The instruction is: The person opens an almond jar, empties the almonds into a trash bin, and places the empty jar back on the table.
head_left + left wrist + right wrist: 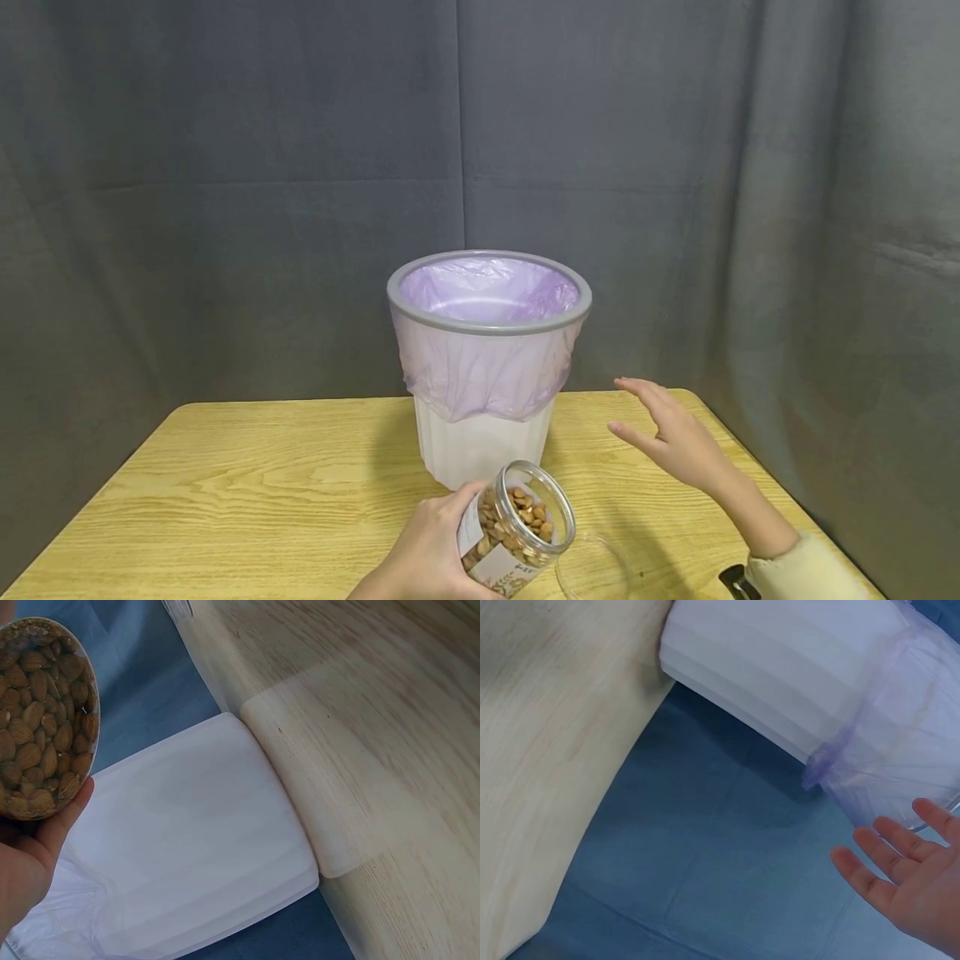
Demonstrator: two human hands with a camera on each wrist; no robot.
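Left hand (427,554) is wrapped around the open jar (517,527) of almonds, tilted at the table's (247,492) near edge, just in front of the bin (487,367). Right hand (675,437) hovers flat with fingers spread, holding nothing, right of the bin. Clear lid (592,571) lies beside the jar.

Wooden table (262,483) (pale grain) before grey curtain (225,167)

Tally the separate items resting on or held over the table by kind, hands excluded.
White waste bin with purple liner: 1
Clear jar of almonds, lid off, held in the left hand: 1
Clear lid lying on the table: 1
Total: 3
The right hand holds nothing.
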